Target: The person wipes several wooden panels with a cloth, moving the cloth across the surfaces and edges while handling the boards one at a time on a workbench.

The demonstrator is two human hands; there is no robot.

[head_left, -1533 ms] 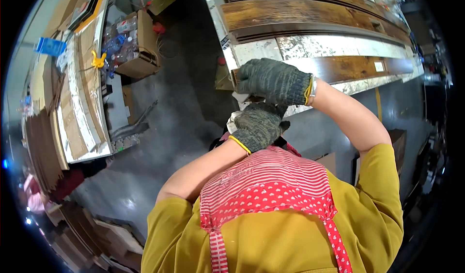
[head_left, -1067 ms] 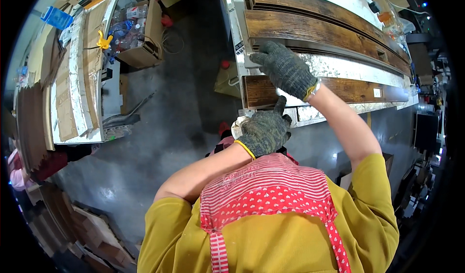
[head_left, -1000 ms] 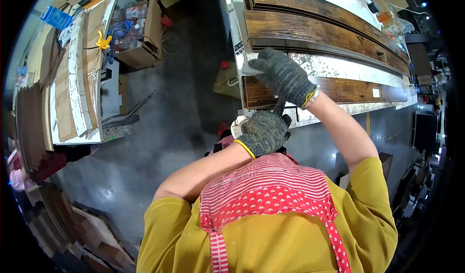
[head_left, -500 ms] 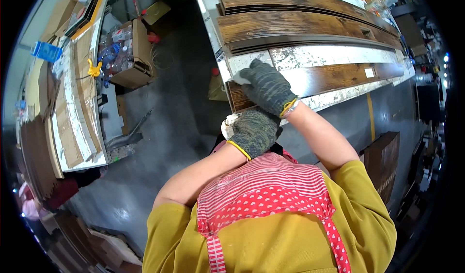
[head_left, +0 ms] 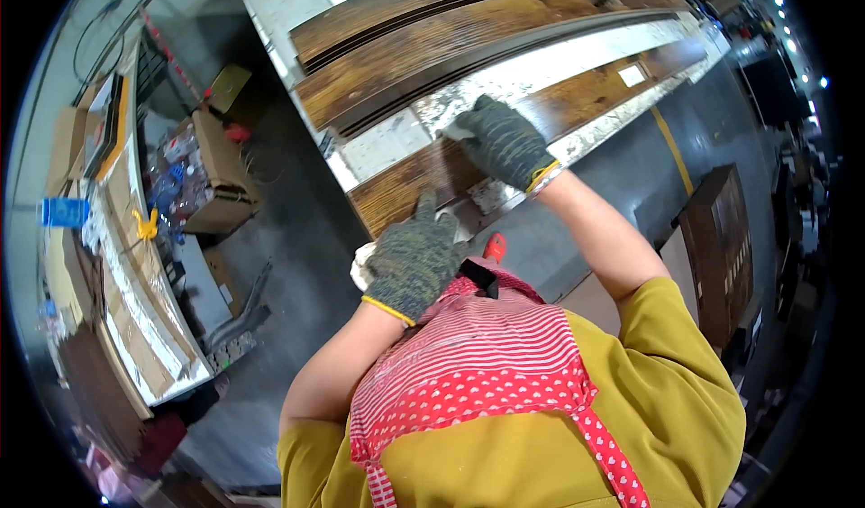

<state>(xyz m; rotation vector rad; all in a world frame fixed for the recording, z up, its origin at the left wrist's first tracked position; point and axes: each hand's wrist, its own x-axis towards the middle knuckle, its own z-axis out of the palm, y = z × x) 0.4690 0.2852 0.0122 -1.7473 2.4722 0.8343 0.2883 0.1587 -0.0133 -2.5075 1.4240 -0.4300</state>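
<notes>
My left fingers (head_left: 425, 208): parted, nearside of brown board (head_left: 401, 191); white wad (head_left: 361, 265) half-hidden, hold unclear; right fingers (head_left: 484, 118): over board, grip obscured.

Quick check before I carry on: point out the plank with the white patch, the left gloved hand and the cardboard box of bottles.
plank with the white patch (head_left: 578, 102): head view, wood right of the right hand
left gloved hand (head_left: 414, 260): head view, back of the glove
cardboard box (head_left: 225, 158): head view, brown side wall

A brown wood-grained board (head_left: 577, 102) lies flat on the white table (head_left: 387, 146).
</notes>
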